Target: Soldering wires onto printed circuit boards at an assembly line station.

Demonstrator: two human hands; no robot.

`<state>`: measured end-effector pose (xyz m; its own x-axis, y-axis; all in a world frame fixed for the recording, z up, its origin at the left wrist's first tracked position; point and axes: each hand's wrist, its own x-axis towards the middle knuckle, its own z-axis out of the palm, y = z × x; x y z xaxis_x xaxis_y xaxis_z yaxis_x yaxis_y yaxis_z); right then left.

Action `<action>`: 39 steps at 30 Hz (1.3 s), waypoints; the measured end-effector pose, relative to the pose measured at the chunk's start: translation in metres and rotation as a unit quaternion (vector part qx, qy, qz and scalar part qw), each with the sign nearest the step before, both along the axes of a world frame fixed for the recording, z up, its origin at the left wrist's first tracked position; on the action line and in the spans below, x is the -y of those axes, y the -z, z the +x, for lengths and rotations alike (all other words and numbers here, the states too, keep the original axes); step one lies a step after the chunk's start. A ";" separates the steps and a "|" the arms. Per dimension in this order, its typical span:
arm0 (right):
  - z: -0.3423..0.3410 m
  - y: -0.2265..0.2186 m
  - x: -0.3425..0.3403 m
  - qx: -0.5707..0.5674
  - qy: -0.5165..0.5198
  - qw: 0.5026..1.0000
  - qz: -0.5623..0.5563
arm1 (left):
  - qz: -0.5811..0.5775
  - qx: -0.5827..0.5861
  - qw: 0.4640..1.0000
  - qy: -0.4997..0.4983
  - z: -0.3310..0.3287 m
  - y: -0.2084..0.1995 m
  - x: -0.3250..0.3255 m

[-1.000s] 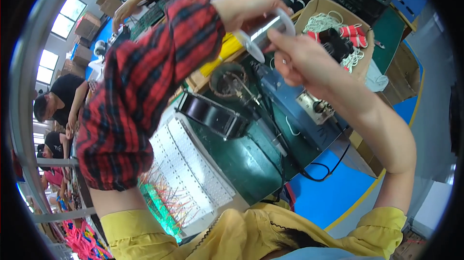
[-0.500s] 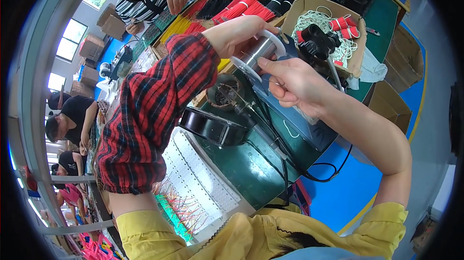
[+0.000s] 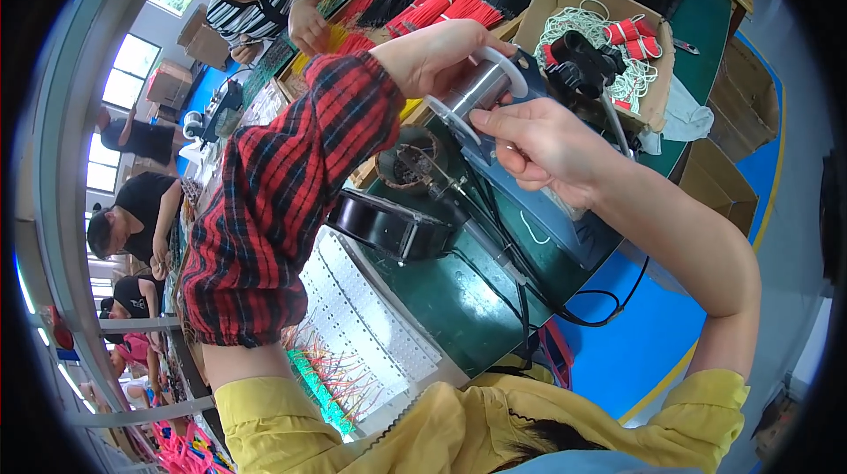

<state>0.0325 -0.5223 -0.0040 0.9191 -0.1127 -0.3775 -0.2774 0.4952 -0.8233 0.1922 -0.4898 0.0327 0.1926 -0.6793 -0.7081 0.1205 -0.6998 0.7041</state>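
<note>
A spool of silvery solder wire (image 3: 485,91) with white flanges is tilted in the air above the bench. My left hand (image 3: 441,55) wraps around its far left side, with the fingertips partly hidden behind it. My right hand (image 3: 549,149) is closed in a pinch at the spool's near right side. Its thumb tip touches or nearly touches the wound wire, and anything between the fingers is too small to make out. Below the spool are a blue-grey metal stand (image 3: 565,223) and a soldering iron (image 3: 476,231) beside a round brown pot (image 3: 408,176).
A black fan (image 3: 388,225) sits left of the iron, with black cables (image 3: 529,293) trailing nearby. An open carton (image 3: 657,112) holds white cord and red bundles. A tray has red and black wire bundles (image 3: 454,0). A co-worker's hand (image 3: 309,29) is at the far left.
The spool and both hands have shifted slightly to the right in view, with the grip much the same. The co-worker's hand at the far left has moved lower, toward the wires.
</note>
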 end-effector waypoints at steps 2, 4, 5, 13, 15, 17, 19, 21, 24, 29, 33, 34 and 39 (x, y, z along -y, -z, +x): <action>0.001 -0.005 -0.004 -0.011 0.009 0.999 -0.040 | -0.009 0.003 1.000 -0.015 0.001 0.001 -0.004; 0.000 -0.009 -0.002 -0.014 -0.010 0.993 -0.118 | -0.026 0.008 0.999 -0.028 0.000 0.001 -0.003; -0.001 -0.013 -0.001 -0.024 -0.014 0.986 -0.167 | -0.025 0.024 0.999 -0.025 -0.002 0.000 -0.003; -0.014 -0.021 -0.006 0.185 0.060 0.762 -0.617 | -0.035 0.059 0.997 -0.027 -0.005 -0.004 -0.010; -0.010 -0.016 -0.003 0.207 0.056 0.699 -0.682 | -0.056 0.071 0.996 -0.023 -0.005 -0.004 -0.009; 0.000 -0.014 0.000 0.197 0.008 0.570 -0.798 | -0.076 0.080 0.994 -0.024 -0.009 -0.009 -0.016; 0.007 -0.011 0.002 0.210 -0.004 0.548 -0.810 | -0.087 0.094 0.991 -0.039 -0.010 -0.008 -0.017; 0.012 -0.013 0.005 0.226 -0.014 0.525 -0.821 | -0.086 0.105 0.990 -0.029 -0.005 -0.003 -0.013; 0.015 -0.011 0.010 0.235 -0.026 0.477 -0.847 | -0.055 0.092 0.994 0.001 -0.010 -0.008 -0.011; 0.015 -0.013 0.008 0.262 -0.006 0.423 -0.867 | -0.078 0.076 0.994 -0.003 -0.008 -0.009 -0.014; 0.013 -0.015 0.007 0.222 -0.045 0.426 -0.876 | -0.081 0.085 0.993 -0.005 -0.003 -0.004 -0.015; 0.013 -0.016 0.008 0.225 -0.045 0.422 -0.877 | -0.090 0.086 0.992 -0.005 -0.004 -0.005 -0.016; 0.014 -0.022 0.006 0.221 -0.047 0.379 -0.897 | -0.111 0.111 0.987 -0.033 -0.011 -0.004 -0.017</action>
